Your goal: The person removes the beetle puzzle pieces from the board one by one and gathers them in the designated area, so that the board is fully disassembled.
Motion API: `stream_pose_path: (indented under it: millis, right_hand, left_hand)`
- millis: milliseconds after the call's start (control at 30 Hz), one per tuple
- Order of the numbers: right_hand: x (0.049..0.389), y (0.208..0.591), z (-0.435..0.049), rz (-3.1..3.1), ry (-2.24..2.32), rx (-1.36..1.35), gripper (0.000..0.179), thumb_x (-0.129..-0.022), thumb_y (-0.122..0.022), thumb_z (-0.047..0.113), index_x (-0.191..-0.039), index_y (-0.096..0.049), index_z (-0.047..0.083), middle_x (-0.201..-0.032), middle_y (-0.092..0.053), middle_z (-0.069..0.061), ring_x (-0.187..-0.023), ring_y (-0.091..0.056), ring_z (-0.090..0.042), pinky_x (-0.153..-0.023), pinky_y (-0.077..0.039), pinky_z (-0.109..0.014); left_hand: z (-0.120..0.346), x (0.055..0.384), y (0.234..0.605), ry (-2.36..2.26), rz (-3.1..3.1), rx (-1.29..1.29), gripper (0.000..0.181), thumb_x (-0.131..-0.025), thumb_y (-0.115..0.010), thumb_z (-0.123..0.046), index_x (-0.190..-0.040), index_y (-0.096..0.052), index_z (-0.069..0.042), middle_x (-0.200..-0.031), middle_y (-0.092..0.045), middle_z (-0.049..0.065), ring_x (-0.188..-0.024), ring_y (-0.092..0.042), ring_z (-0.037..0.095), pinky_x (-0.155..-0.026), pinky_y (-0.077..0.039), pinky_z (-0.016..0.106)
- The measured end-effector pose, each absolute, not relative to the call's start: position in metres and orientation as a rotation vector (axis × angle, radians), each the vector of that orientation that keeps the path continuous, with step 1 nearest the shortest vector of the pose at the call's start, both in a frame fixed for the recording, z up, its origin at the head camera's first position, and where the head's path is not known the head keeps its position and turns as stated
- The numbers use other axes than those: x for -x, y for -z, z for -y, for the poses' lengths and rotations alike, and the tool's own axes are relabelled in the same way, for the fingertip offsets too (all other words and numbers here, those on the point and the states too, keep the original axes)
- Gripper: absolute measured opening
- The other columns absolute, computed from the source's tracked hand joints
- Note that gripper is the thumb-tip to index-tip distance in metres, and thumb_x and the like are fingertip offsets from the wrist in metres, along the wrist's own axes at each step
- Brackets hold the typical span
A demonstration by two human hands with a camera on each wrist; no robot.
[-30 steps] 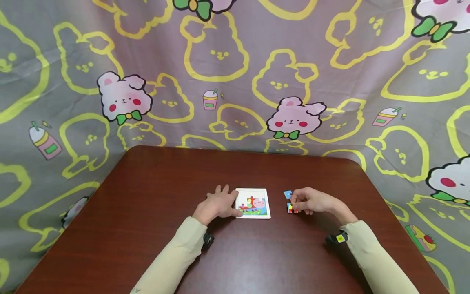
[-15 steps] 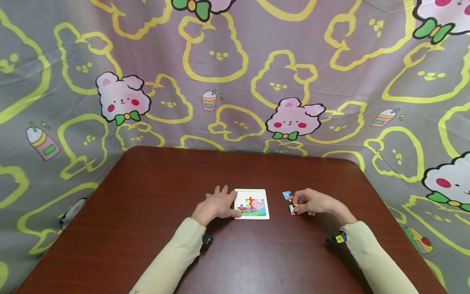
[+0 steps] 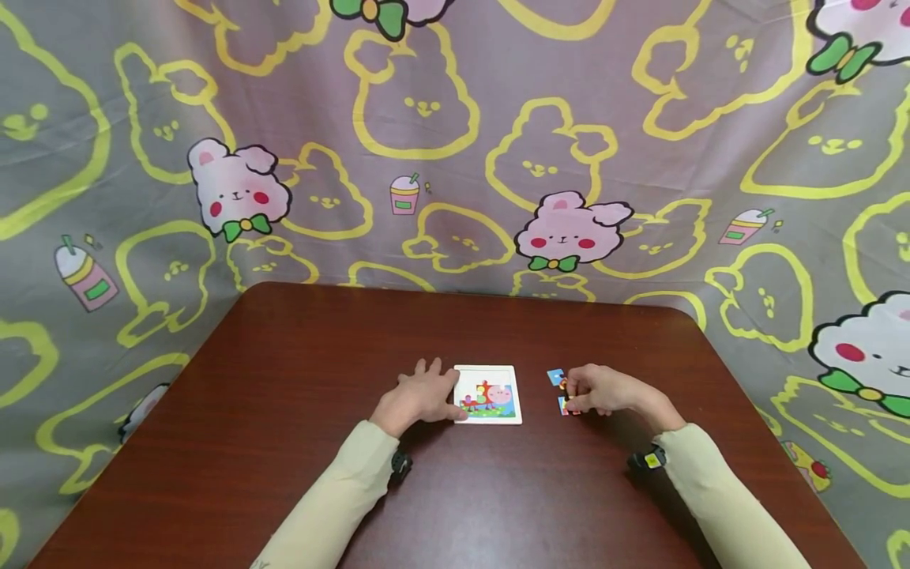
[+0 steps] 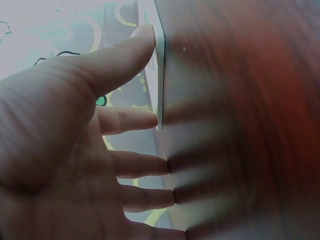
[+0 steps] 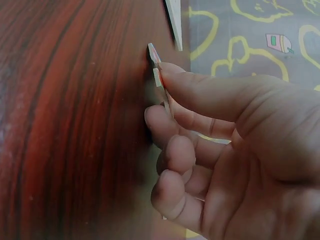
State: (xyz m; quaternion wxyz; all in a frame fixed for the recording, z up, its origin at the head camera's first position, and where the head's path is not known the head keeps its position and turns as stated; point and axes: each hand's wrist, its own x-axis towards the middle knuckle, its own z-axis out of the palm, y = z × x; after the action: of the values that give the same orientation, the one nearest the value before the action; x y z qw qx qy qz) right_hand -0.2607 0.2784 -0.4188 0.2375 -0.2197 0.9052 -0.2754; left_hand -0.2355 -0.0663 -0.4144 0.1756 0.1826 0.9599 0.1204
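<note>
A square white puzzle tray [image 3: 518, 399] lies on the table, its pink-faced cartoon picture partly filled in along the lower and right parts. My left hand [image 3: 421, 395] rests at its left side with fingers spread; the thumb lies on the tray's edge, and in the left wrist view the index fingertip touches the tray corner. To the right, my right hand [image 3: 604, 389] pinches a small jigsaw piece [image 5: 158, 77] between thumb and fingers, tilted just above the tabletop. Beyond it lies a blue jigsaw piece [image 3: 554, 377]; another red and yellow one beside it is mostly hidden by the fingers.
The dark reddish-brown table [image 3: 469, 498] stretches around both hands. A grey curtain [image 3: 441, 95] with yellow outlines and cartoon rabbits hangs behind and along the sides. A strapped device sits on each wrist.
The right hand shifts the jigsaw piece slightly, first a little to the right, then it turns a bit under the fingers. The left hand and tray stay put.
</note>
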Motion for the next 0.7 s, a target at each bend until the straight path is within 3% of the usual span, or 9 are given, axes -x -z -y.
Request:
stream_pose_path:
  millis: [533, 700]
  right_hand:
    - [0.267, 0.41, -0.271, -2.532, 0.585, 0.499, 0.023, -0.084, -0.078, 0.023, -0.086, -0.057, 0.012, -0.063, -0.056, 0.002, -0.044, -0.047, -0.011, -0.042, -0.041, -0.023]
    - [0.267, 0.404, -0.266, -2.521, 0.572, 0.543, 0.02, -0.09, -0.072, 0.029, -0.091, -0.059, 0.014, -0.067, -0.06, 0.001, -0.046, -0.048, -0.012, -0.045, -0.043, -0.025]
  left_hand:
    - [0.063, 0.241, 0.417, -0.336, -2.731, -0.497, 0.077, -0.087, -0.068, -0.053, -0.149, -0.041, -0.015, -0.158, -0.027, 0.026, -0.146, -0.018, 0.052, -0.105, -0.028, 0.073]
    - [0.064, 0.241, 0.417, -0.342, -2.727, -0.495, 0.078, -0.087, -0.068, -0.053, -0.149, -0.04, -0.015, -0.158, -0.027, 0.026, -0.146, -0.019, 0.052, -0.106, -0.028, 0.073]
